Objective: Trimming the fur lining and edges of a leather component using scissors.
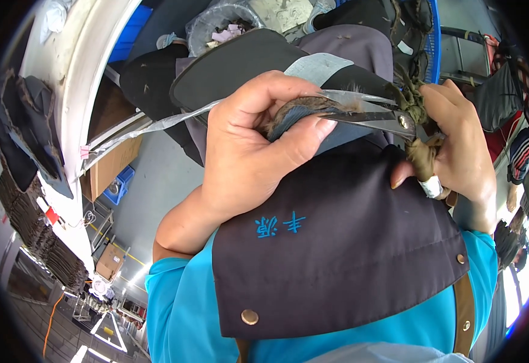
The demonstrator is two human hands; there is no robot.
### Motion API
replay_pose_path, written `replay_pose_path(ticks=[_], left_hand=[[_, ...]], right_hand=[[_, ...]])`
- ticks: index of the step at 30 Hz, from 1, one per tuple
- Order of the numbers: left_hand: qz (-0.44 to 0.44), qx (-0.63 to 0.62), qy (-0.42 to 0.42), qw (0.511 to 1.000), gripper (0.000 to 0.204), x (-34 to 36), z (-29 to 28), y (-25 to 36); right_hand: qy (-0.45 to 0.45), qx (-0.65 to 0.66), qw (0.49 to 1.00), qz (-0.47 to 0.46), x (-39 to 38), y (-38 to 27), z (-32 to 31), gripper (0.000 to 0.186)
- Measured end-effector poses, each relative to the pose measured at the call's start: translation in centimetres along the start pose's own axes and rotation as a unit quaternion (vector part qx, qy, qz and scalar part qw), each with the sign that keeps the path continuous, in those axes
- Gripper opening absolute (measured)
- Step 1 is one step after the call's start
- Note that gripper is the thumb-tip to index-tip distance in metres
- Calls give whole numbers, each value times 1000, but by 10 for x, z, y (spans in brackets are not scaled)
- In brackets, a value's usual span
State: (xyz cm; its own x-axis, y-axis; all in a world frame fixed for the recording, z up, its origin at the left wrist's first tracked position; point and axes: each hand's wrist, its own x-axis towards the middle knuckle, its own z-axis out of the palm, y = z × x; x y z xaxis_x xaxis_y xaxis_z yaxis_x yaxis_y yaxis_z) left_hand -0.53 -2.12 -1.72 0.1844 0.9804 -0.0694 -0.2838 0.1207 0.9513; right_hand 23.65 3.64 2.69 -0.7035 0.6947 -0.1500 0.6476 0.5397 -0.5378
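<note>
My left hand (pixel 246 151) grips a curved dark blue-grey piece (pixel 291 116) with brown fur along its edge, thumb pressed at its front. My right hand (pixel 458 130) holds large metal scissors (pixel 404 123), their handles wrapped in olive cloth with a white band near the lower end. The blades are apart and reach over the furred piece toward my left thumb and fingers. A dark apron (pixel 337 260) lies beneath both hands. A thin translucent strip (pixel 149 127) runs from behind my left hand toward a pink clip (pixel 84 152) at the left.
A dark grey padded piece (pixel 228 66) lies beyond my hands. Further off are a plastic-lined bin (pixel 213 27) and a blue plastic basket (pixel 434 42). Stacked dark pieces (pixel 34 127) line the white bench (pixel 65 48) at the left. Cardboard boxes (pixel 110 260) stand lower left.
</note>
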Motion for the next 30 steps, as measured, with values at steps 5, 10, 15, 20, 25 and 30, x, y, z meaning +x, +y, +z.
replay_pose_path(ticks=[5, 10, 15, 20, 25, 30], left_hand=[[-30, 22, 30, 999, 17, -2, 4, 4], [-65, 58, 49, 995, 19, -2, 5, 8], [-82, 37, 51, 995, 19, -2, 5, 8], [-110, 17, 55, 992, 17, -1, 6, 9], [-75, -51, 35, 995, 15, -2, 4, 3], [82, 242, -40, 966, 18, 5, -5, 8]], right_hand=[[9, 41, 999, -6, 3, -2, 3, 28], [4, 53, 999, 2, 2, 0, 5, 28], [10, 42, 999, -5, 3, 3, 8, 28], [10, 39, 999, 2, 2, 4, 8, 27], [-25, 122, 992, 15, 0, 5, 10, 32], [-81, 276, 956, 57, -4, 4, 17, 34]])
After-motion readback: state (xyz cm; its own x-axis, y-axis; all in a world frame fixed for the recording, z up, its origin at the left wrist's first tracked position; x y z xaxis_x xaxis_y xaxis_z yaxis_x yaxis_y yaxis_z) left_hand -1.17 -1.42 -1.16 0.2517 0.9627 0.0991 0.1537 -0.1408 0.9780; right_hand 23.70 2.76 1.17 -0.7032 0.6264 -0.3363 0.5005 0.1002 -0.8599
